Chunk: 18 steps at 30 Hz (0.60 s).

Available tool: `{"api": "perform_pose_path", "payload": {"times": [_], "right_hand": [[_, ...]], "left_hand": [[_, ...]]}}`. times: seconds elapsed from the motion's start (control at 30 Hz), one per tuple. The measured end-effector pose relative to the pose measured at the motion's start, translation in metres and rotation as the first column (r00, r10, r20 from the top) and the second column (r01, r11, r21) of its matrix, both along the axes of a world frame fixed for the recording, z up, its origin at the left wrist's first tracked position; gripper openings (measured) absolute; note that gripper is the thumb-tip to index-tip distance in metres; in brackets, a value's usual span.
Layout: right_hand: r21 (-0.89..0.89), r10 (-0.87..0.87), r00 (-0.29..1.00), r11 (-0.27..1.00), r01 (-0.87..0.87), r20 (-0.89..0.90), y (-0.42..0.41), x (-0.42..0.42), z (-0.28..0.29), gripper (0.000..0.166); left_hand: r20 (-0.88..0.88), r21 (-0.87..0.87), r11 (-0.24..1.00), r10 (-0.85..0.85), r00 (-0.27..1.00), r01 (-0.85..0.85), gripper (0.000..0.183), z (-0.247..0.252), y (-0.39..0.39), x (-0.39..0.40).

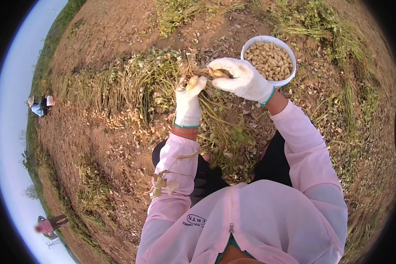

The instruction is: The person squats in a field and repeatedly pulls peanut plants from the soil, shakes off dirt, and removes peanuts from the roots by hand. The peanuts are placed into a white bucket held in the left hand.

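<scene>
In a white knit glove with a green cuff, my left hand (188,104) grips a peanut plant (214,114) near its root end. Its stems and leaves hang down between my knees. A peanut pod (192,83) shows at the left fingertips, beside thin dry roots (187,67). My right hand (242,81), gloved the same way, has its thumb and fingers around peanut pods (219,73) at the roots. Whether those pods are still attached I cannot tell. Just beyond the right hand stands a white bucket (294,67) holding many picked peanuts (269,61).
A row of pulled peanut plants (118,85) lies to the left, with pods (128,118) along its near side. More plants (330,29) lie at the upper right on brown soil. Far left are a person (48,227) and another apparent figure in blue (39,108) near a pail (50,100).
</scene>
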State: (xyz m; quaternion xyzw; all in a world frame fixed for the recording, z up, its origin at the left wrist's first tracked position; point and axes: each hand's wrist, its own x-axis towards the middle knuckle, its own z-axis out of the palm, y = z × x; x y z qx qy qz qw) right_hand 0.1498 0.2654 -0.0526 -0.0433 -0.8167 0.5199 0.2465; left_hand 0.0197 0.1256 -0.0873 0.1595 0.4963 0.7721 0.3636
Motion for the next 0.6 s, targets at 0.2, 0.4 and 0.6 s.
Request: {"api": "perform_pose_path", "payload": {"times": [0.2, 0.4, 0.6], "right_hand": [[0.119, -0.065, 0.991, 0.990, 0.079, -0.115, -0.010, -0.004, -0.010, 0.037], [0.315, -0.087, 0.992, 0.942, 0.113, -0.096, -0.027, -0.001, -0.018, 0.042], [-0.348, 0.343, 0.910, 0.903, -0.251, 0.232, 0.003, 0.009, 0.024, 0.031]], "left_hand": [[0.230, 0.151, 0.976, -0.190, 0.954, 0.158, 0.027, 0.014, -0.001, 0.009], [0.116, 0.071, 0.994, -0.088, 0.989, 0.081, 0.023, 0.002, 0.001, 0.006], [0.278, 0.333, 0.866, -0.467, 0.840, 0.372, 0.028, -0.005, -0.006, 0.003]]}}
